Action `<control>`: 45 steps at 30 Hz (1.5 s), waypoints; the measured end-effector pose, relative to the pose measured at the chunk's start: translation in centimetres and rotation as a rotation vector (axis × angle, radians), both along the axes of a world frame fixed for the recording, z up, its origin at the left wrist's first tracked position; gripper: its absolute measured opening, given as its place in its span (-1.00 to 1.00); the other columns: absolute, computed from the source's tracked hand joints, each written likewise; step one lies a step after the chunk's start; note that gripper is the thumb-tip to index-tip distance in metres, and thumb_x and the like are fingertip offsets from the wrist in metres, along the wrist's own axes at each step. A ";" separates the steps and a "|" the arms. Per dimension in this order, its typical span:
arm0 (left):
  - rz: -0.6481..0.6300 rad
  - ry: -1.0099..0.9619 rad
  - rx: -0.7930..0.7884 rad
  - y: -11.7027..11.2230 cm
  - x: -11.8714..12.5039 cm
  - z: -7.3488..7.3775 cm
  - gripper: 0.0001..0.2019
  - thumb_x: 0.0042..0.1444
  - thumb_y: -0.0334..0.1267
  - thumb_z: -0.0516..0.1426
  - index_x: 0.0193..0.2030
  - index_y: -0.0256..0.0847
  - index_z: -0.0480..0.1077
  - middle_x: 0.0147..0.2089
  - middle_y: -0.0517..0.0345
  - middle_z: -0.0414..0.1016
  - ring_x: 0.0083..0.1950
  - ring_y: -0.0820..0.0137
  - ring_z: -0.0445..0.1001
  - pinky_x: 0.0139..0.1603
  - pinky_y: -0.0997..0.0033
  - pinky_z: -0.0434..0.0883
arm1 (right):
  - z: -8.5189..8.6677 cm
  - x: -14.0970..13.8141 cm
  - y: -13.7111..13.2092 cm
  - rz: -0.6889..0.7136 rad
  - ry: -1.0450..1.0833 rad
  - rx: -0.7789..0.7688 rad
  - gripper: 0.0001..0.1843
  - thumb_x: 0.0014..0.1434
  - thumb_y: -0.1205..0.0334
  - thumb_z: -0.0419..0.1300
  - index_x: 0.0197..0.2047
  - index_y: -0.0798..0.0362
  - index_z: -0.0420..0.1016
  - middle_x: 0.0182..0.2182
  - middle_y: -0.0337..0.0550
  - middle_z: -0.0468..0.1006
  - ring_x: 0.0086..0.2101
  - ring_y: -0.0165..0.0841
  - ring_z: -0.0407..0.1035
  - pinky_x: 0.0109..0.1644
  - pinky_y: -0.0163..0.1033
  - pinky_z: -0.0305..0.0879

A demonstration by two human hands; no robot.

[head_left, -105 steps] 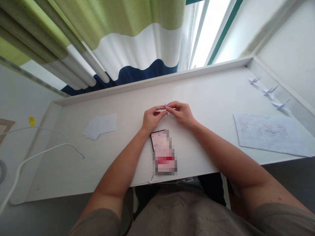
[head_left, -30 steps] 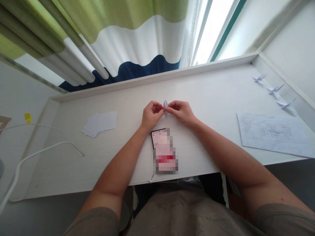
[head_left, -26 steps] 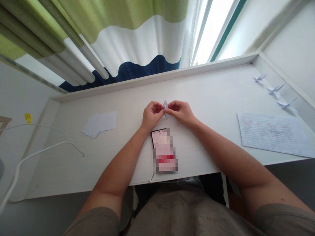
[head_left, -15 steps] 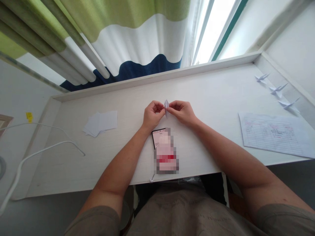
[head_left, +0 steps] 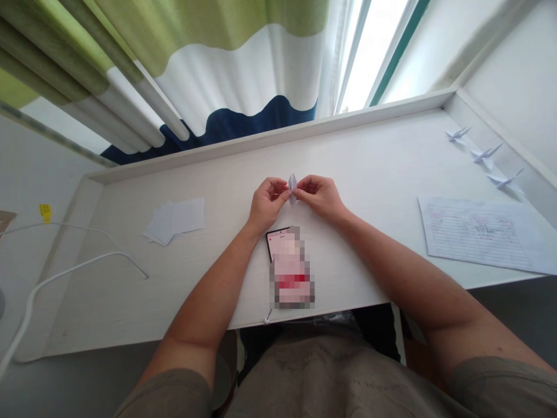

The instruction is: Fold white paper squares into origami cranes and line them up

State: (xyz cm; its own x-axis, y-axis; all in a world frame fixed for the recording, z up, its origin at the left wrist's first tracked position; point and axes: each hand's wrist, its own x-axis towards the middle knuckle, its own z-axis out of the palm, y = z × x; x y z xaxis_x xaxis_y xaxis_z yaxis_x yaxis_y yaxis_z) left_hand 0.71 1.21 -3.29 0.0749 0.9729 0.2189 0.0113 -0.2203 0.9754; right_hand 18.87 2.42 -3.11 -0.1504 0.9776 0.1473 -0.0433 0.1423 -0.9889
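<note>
White desk [head_left: 369, 174] beneath a banded curtain [head_left: 243, 69], a small folded paper [head_left: 292, 180] held near its middle.
From where I stand, the left hand [head_left: 268, 200] and right hand [head_left: 319, 194] each pinch one side, thumb against fingers, likely to keep it steady, beyond the phone [head_left: 288, 261]; three folded figures [head_left: 484, 155] sit far right, seemingly out of the way.

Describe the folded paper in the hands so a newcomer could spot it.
On the white desk, look just beyond the phone. There the left hand and right hand pinch the small folded paper between them; unlike the loose sheets at left and the three paper figures at right, it alone is held.
</note>
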 end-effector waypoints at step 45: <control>-0.075 0.041 -0.070 -0.3 0.0 0.6 -0.67 0.14 0.02 0.41 -0.28 -0.20 0.50 -0.32 0.20 0.57 -0.31 0.46 0.50 -0.23 0.44 0.41 | 1.5 0.7 -0.3 0.097 -0.030 -0.026 -0.48 0.00 -0.29 0.51 -0.36 0.03 0.63 -0.40 -0.19 0.65 -0.39 -0.36 0.45 -0.23 -0.20 0.38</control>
State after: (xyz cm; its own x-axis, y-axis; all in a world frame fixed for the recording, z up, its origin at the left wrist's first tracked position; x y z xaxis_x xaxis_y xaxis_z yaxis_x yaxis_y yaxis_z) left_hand 0.73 0.86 -2.73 0.1556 0.9770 0.1458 0.0371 -0.1533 0.9875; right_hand 19.57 2.11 -1.61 -0.2488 0.9616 0.1159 -0.0263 0.1129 -0.9933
